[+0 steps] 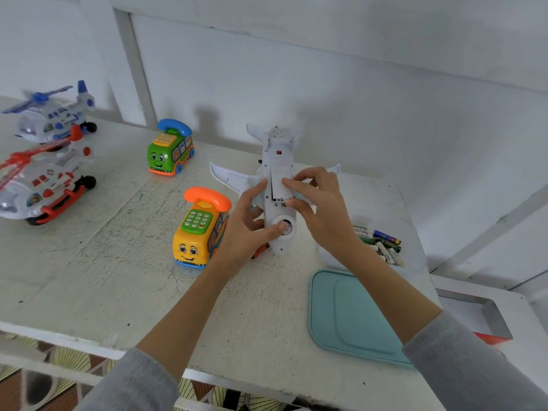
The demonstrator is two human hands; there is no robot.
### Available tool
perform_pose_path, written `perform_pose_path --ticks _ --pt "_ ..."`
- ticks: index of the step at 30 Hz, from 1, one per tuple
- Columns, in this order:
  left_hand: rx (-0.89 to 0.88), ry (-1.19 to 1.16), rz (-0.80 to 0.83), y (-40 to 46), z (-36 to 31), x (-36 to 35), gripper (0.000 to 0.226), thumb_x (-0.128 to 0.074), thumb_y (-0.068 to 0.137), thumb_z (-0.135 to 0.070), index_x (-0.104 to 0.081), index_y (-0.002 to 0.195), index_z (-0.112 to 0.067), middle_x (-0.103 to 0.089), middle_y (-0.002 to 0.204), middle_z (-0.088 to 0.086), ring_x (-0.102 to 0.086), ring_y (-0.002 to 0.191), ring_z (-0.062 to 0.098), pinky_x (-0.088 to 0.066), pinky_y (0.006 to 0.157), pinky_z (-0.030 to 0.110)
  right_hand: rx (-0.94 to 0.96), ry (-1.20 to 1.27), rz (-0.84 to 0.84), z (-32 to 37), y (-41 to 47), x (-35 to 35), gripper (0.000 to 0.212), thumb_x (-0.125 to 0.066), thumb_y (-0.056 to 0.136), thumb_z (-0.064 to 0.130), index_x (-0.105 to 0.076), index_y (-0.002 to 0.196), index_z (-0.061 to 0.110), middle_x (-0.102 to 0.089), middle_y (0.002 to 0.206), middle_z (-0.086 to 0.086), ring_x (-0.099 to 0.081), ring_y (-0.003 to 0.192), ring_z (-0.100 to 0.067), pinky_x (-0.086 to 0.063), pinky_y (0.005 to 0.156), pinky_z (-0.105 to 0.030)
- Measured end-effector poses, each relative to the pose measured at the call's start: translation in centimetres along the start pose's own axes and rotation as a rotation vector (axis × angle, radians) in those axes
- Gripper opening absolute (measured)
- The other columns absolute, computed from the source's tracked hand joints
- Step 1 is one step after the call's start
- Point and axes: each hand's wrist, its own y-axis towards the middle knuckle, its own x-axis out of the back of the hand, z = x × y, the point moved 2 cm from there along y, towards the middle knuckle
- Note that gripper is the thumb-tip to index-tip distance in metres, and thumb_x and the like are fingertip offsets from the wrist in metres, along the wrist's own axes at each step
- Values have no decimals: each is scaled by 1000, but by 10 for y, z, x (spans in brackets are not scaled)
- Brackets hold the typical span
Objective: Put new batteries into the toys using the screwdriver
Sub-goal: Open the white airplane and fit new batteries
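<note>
hands gripping upturned plane (278, 185): left hand (249, 215) cradles belly, right hand (320, 203) pinches battery cover (280, 185)

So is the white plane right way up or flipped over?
Flipped over: the plane lies belly-up, its underside wheel and battery cover facing the camera, both hands on it.

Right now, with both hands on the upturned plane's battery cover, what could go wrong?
The plane lies belly-up, steadied only by the left hand; it could roll as the right hand works the battery cover.

The loose batteries lie near the table's right edge, just past the right forearm; a sweep could knock them off.
</note>
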Motion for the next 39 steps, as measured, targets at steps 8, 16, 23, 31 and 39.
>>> perform_pose_path --ticks 8,16,23,31,39 --pt "1 3 4 -2 -4 -2 74 -67 82 5 -35 141 -26 -64 119 6 -67 103 16 -54 82 26 109 -133 -23 -8 -1 -5 34 -52 83 23 -67 108 5 -60 105 -14 -40 92 -18 -41 77 -27" --pt "10 3 12 -2 -4 -2 74 -67 82 6 -35 142 -24 -65 119 2 -67 104 18 -54 82 28 62 -1 13 -7 -1 -1 18 -66 77 13 -70 94 6 -57 100 -13 -37 91 -10 -31 82 -6" --pt "5 4 23 -1 -9 -5 73 -66 83 5 -36 141 -27 -63 121 1 -66 104 17 -54 82 27 93 34 45 -6 1 -2 18 -58 82 19 -74 87 12 -58 94 -11 -39 87 -13 -30 79 -6" --pt "11 -3 28 0 -9 -6 72 -66 83 4 -36 140 -28 -63 120 -3 -66 105 15 -54 80 25 112 68 27 -10 1 -1 13 -66 77 10 -76 85 11 -59 94 -13 -35 87 -9 -32 78 -6" --pt "12 -3 32 1 -9 -6 73 -66 83 4 -36 141 -27 -64 120 0 -66 104 16 -53 82 26 56 78 22 -7 0 1 16 -67 75 4 -73 88 10 -58 94 -10 -39 90 -8 -31 80 -5"
